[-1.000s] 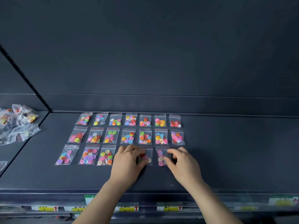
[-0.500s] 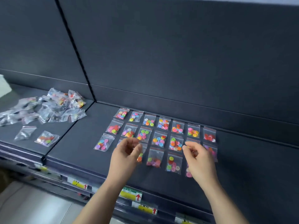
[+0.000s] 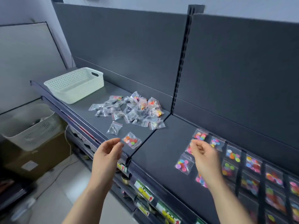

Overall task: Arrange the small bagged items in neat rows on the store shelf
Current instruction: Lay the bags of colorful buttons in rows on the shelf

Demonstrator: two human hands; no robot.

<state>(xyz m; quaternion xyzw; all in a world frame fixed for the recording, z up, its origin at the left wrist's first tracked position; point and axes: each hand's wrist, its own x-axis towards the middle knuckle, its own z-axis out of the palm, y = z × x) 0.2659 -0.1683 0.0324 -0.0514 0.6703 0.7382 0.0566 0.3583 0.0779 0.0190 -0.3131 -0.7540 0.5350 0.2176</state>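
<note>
Nearest, along the shelf's front edge, yellow and green price labels (image 3: 144, 192) sit in the rail. Both bare hands hover above that edge, and neither holds anything.

The left hand (image 3: 106, 155) is over the front edge, just left of the seam (image 3: 150, 135) between the two shelf boards. Its fingers are loosely curled, with thumb and forefinger parted. Their tips are just short of a single bag (image 3: 131, 140) of coloured buttons, which lies near the front edge of the left board.

The right hand (image 3: 204, 159) hangs over the left end of the right board. Its fingers are loosely bent, thumb close to forefinger, and nothing is visible between them; motion blur softens it. Under it and to its right, the arranged bags (image 3: 233, 155) lie flat in straight rows running toward the right end of the shelf (image 3: 161, 151). Each holds coloured buttons, and the hand covers part of the leftmost column.

A little farther back on the left board, a second lone bag (image 3: 114, 128) with dark contents lies apart. Behind it, toward the back edge and next to the seam, is a loose pile of bags (image 3: 132, 109), overlapping one another. At the far left end stands a white perforated basket (image 3: 76, 84). A slotted upright (image 3: 182, 59) rises from the seam between the dark back panels.
</note>
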